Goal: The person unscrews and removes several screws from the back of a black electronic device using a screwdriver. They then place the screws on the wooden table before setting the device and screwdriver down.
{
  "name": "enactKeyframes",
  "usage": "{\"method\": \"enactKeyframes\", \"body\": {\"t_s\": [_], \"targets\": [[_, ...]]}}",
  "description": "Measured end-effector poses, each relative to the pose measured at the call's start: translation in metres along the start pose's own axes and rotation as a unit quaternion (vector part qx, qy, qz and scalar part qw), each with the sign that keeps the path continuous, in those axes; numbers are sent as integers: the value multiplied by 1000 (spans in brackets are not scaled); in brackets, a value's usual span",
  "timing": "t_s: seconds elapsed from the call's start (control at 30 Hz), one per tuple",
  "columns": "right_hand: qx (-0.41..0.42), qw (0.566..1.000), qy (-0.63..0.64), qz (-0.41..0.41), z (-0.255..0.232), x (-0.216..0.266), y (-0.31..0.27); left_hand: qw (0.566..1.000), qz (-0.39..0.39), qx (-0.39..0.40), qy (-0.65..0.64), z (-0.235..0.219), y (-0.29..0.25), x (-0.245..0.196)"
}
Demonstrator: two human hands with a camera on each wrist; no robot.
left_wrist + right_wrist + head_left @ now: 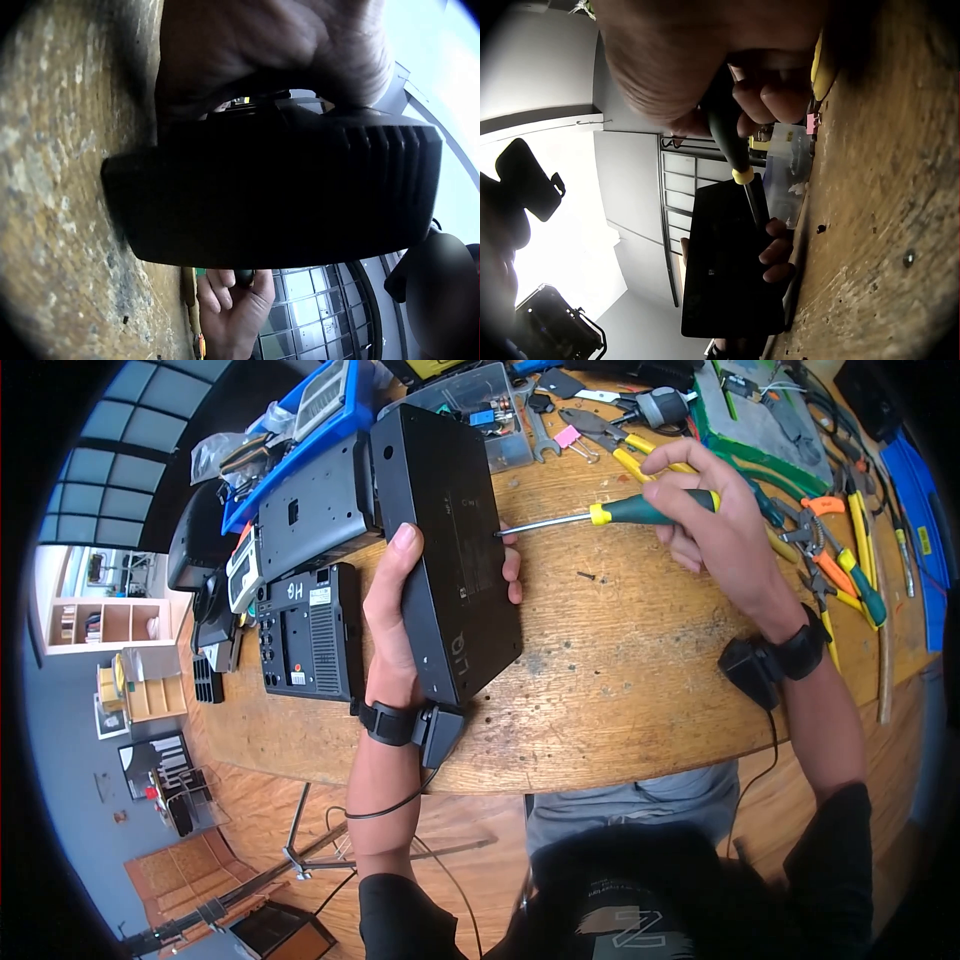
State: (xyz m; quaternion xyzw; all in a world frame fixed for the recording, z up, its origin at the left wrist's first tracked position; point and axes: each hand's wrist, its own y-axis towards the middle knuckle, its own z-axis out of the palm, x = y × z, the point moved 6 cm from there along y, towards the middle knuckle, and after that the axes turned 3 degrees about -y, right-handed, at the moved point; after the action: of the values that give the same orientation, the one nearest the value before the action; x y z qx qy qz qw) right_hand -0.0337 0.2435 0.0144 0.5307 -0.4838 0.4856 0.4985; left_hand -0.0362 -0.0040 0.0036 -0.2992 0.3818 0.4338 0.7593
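Observation:
A black box-shaped device (455, 560) stands on its edge on the wooden table, gripped by the left hand (392, 610) with the thumb on the near side and fingertips showing beyond it. The right hand (715, 525) holds a green and yellow screwdriver (640, 510), its shaft tip meeting the device's right side. In the right wrist view the screwdriver (731, 142) points at the dark device (727, 262), with left fingertips (778, 251) beside the tip. The left wrist view shows the device (277, 195) below the left hand (270, 45).
A small screw (587, 575) lies on the table (620, 690). Left of the device are a black panel (315, 510), another black unit (310, 630) and a blue tray (290, 450). Pliers (610, 440), a wrench (541, 430), a clear bin (500, 420) and several tools lie behind and right.

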Motion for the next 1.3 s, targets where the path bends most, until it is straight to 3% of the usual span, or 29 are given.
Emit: {"method": "enactKeyframes", "body": {"t_s": [0.1,0.2,0.3,0.4,0.5,0.6,0.7,0.8,0.9,1.1,1.2,1.3], "targets": [[-23,997,7,-68,2,3,-2,1000,2,-2,0,-1,-1,0],[32,995,44,86,0,6,-4,1000,-2,5,-2,-2,1,1],[66,987,72,126,-4,1,-1,1000,-1,-8,-4,0,-1,1],[-3,1000,-6,-6,-2,0,1,1000,-5,14,-5,-1,1,1],[-3,997,28,-68,0,2,1,1000,-7,0,-1,-1,-1,0],[10,997,24,76,0,7,-6,1000,-16,2,-10,-2,-1,3],[69,988,83,112,-4,0,0,1000,-17,-1,-16,-2,-2,2],[-1,999,32,-12,-2,-2,0,1000,-14,7,-6,-1,-1,2],[-36,996,55,-63,0,-4,1,1000,-12,6,-6,-3,-1,1],[26,988,75,133,-1,2,0,1000,-13,4,-10,-2,-1,1],[24,993,62,94,-2,-6,1,1000,-14,6,-8,-1,-1,2],[-35,997,34,-55,-1,-3,0,1000,-15,-1,0,-2,-1,1]]}}
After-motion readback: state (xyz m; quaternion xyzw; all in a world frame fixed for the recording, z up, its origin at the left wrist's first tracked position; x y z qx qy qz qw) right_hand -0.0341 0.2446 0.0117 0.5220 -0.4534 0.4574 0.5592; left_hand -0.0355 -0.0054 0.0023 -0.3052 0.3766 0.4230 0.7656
